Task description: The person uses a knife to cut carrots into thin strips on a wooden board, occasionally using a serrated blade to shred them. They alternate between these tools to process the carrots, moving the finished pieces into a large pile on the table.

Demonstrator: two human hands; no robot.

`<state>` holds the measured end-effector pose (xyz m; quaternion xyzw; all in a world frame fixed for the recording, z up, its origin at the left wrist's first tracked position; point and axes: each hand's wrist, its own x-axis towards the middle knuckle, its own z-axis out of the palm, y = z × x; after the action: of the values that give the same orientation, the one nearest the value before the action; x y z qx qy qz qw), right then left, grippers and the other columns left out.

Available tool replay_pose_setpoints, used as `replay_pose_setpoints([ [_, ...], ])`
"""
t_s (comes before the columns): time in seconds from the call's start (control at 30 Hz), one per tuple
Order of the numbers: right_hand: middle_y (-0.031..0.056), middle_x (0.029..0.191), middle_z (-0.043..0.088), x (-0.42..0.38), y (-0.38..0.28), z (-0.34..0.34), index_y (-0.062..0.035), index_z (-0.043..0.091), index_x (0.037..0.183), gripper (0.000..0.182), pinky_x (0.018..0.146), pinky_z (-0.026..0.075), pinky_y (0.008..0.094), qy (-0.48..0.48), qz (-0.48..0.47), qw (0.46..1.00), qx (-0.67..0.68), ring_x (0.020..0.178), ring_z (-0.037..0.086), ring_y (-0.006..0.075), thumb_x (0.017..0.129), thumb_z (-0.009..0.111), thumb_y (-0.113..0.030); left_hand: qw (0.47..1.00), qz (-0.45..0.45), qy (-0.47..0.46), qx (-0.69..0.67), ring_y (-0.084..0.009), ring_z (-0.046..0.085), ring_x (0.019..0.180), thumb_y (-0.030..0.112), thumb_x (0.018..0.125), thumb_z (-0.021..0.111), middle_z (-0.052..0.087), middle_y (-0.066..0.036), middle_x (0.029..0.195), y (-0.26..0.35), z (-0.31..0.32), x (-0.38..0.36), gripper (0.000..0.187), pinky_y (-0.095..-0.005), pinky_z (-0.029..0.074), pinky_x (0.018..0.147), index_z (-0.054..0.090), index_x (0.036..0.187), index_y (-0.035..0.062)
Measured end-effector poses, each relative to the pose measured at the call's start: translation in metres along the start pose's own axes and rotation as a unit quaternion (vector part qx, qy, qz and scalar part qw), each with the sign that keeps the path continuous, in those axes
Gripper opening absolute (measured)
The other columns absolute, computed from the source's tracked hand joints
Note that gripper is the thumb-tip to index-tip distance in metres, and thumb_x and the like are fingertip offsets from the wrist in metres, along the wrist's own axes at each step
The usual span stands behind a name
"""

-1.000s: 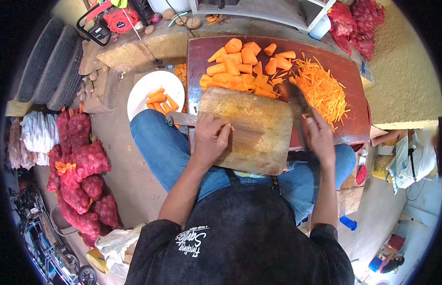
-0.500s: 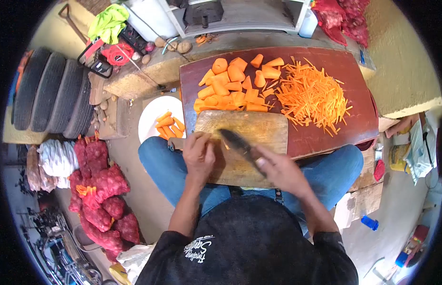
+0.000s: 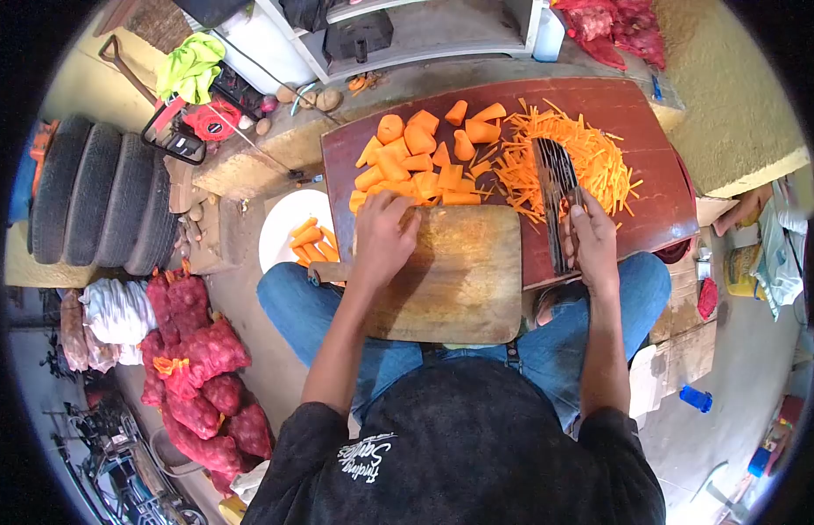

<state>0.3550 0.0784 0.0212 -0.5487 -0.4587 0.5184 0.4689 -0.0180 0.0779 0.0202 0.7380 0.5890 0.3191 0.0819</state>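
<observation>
My right hand (image 3: 592,241) is wrapped round the handle of a knife (image 3: 557,188). Its dark blade, smeared by motion, lies over the near-left side of a heap of carrot strips (image 3: 604,157). My left hand (image 3: 385,232) reaches over the far-left corner of a wooden cutting board (image 3: 464,271), fingers bent but apart at the near edge of the carrot chunks (image 3: 394,166). No piece shows in its grasp. The board rests across my lap against the reddish-brown table (image 3: 656,197), its surface bare apart from the hand.
A white bowl (image 3: 271,232) with carrot pieces stands left of the table, a second handle (image 3: 328,271) beside the board. Red mesh sacks (image 3: 201,350) and tyres (image 3: 101,192) line the left side. A shelf unit (image 3: 433,52) stands behind.
The knife in my right hand has swung from the board to the strip heap on the right. My left hand has moved forward from the board to the carrot chunks.
</observation>
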Motion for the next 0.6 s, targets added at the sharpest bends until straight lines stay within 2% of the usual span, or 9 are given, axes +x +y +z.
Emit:
replay_pose_setpoints([
  [0.1,-0.0044,0.08,0.053,-0.009,-0.001,0.013,-0.0019,0.055,0.162,0.051,0.043,0.036,0.0217,-0.019,0.001,0.997,0.077,0.052,0.046,0.0032,0.119,0.058,-0.028,0.997,-0.012,0.007,0.073,-0.041,0.065,0.118,0.017,0.092,0.084,0.072,-0.017,0.121,0.005,0.009,0.032,0.037,-0.05,0.051,0.102,0.079,0.125,0.0033],
  [0.17,-0.0033,0.083,0.055,-0.01,0.004,0.017,-0.0012,0.056,0.161,0.049,0.043,0.039,0.0226,-0.044,0.003,0.997,0.057,0.053,0.049,0.0044,0.118,0.058,-0.026,0.989,-0.023,0.016,0.147,-0.0416,0.065,0.12,0.022,0.091,0.085,0.071,-0.018,0.123,-0.001,0.016,0.047,0.045,-0.0506,0.05,0.105,0.077,0.131,0.0035],
  [0.27,-0.0019,0.086,0.058,-0.012,0.007,0.025,0.0,0.057,0.16,0.048,0.044,0.042,0.0234,-0.068,0.004,0.997,0.037,0.056,0.053,0.0055,0.117,0.06,-0.021,0.981,-0.096,0.042,0.16,-0.0425,0.064,0.123,0.027,0.09,0.088,0.07,-0.021,0.128,-0.016,0.017,0.058,0.054,-0.053,0.05,0.106,0.075,0.137,0.0039],
  [0.37,-0.0018,0.086,0.058,-0.012,0.002,0.03,0.0005,0.057,0.16,0.048,0.045,0.042,0.023,-0.093,0.004,0.995,0.023,0.056,0.053,0.0052,0.116,0.06,-0.02,0.984,-0.111,0.039,0.134,-0.0424,0.062,0.127,0.031,0.089,0.089,0.069,-0.023,0.128,-0.031,0.017,0.062,0.059,-0.0561,0.05,0.107,0.074,0.14,0.0052],
  [0.47,-0.0022,0.085,0.059,-0.011,0.001,0.032,0.0014,0.058,0.158,0.046,0.046,0.042,0.023,-0.089,0.001,0.996,0.008,0.056,0.052,0.0047,0.116,0.061,-0.019,0.984,-0.101,0.038,0.14,-0.041,0.06,0.13,0.034,0.089,0.089,0.069,-0.022,0.129,-0.03,0.013,0.063,0.061,-0.0559,0.05,0.108,0.074,0.141,0.0061],
  [0.57,-0.0027,0.084,0.058,-0.012,-0.002,0.033,0.0018,0.059,0.157,0.046,0.046,0.042,0.0231,-0.083,0.001,0.997,0.004,0.057,0.053,0.0045,0.116,0.061,-0.018,0.978,-0.052,0.052,0.196,-0.0383,0.06,0.127,0.034,0.087,0.09,0.071,-0.019,0.13,-0.011,0.011,0.063,0.057,-0.0565,0.046,0.106,0.076,0.135,0.0069],
  [0.6,-0.0029,0.084,0.058,-0.013,-0.003,0.033,0.002,0.059,0.157,0.046,0.046,0.042,0.0231,-0.08,0.003,0.997,0.001,0.057,0.053,0.0045,0.116,0.061,-0.018,0.979,-0.031,0.024,0.2,-0.037,0.059,0.127,0.034,0.086,0.09,0.071,-0.017,0.13,-0.007,0.015,0.063,0.054,-0.0567,0.045,0.105,0.077,0.131,0.0071],
])
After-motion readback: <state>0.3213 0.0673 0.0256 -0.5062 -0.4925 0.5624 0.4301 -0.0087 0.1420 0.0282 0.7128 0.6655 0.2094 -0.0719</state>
